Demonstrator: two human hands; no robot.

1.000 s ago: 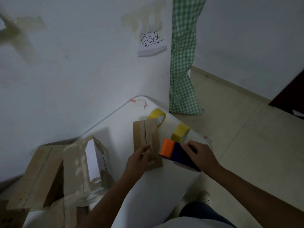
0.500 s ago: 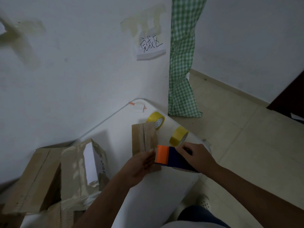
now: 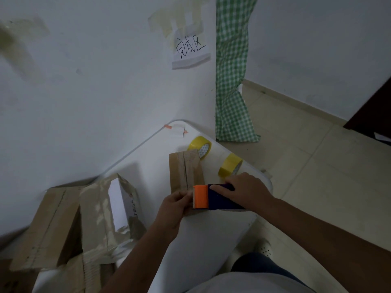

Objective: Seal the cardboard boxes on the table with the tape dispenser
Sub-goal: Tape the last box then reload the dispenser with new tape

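A small flat cardboard box [image 3: 184, 170] lies on the white table [image 3: 203, 235], its centre seam running away from me. My right hand [image 3: 247, 190] grips the blue tape dispenser [image 3: 220, 200], whose orange front end [image 3: 200, 196] sits over the box's near end. My left hand [image 3: 174, 209] holds the box's near end right beside the orange end, fingers curled by the edge. The box's near edge is hidden under both hands.
Two yellow tape rolls [image 3: 200, 146] [image 3: 230, 166] stand just beyond the box near the table's right edge. Several torn, taped cardboard boxes [image 3: 69, 223] are piled at the left. A wall with a handwritten paper note [image 3: 190, 51] runs behind; a green checked cloth [image 3: 231, 81] hangs at right.
My right hand has carried the dispenser left and down over the box's near end. My left hand has slid to the near edge, next to the orange end.
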